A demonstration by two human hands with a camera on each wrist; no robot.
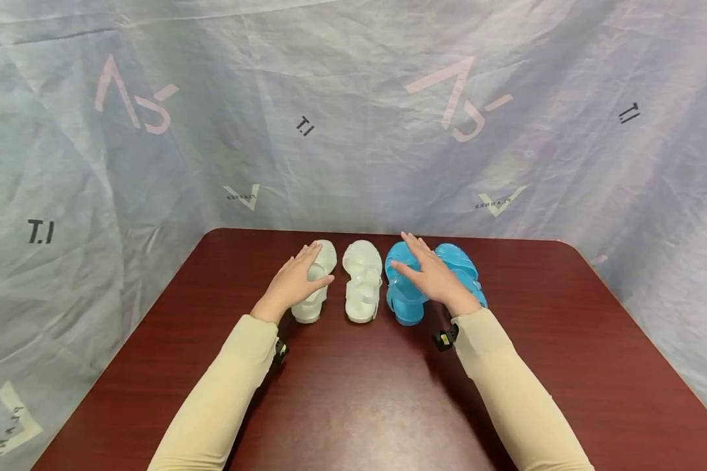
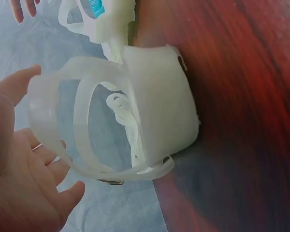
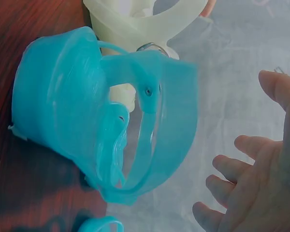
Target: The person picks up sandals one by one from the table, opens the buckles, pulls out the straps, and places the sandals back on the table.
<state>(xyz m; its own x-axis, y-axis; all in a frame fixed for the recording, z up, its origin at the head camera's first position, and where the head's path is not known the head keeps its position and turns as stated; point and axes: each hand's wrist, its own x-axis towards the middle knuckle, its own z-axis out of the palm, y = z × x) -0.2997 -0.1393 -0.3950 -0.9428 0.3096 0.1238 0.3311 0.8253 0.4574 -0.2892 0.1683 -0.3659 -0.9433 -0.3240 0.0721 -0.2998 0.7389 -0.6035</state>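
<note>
Two white heeled sandals and two blue ones stand in a row in the head view. My left hand (image 1: 294, 280) hovers with spread fingers over the leftmost white sandal (image 1: 308, 311), hiding part of it. In the left wrist view that sandal's back strap (image 2: 44, 104) rises close to the thumb and fingers, which do not grip it. The other white sandal (image 1: 362, 256) stands to the right. Above the blue pair is my right hand (image 1: 435, 276), fingers extended, overlapping the inner blue sandal (image 1: 408, 313) and the outer blue sandal (image 1: 456, 256). In the right wrist view, a gap separates its fingers from the blue strap (image 3: 179, 121).
The sandals stand near the far edge of a dark red-brown table (image 1: 353, 392). A grey printed cloth (image 1: 353, 163) hangs behind and at both sides. Each wrist wears a small black device, one showing below the right cuff (image 1: 446, 337).
</note>
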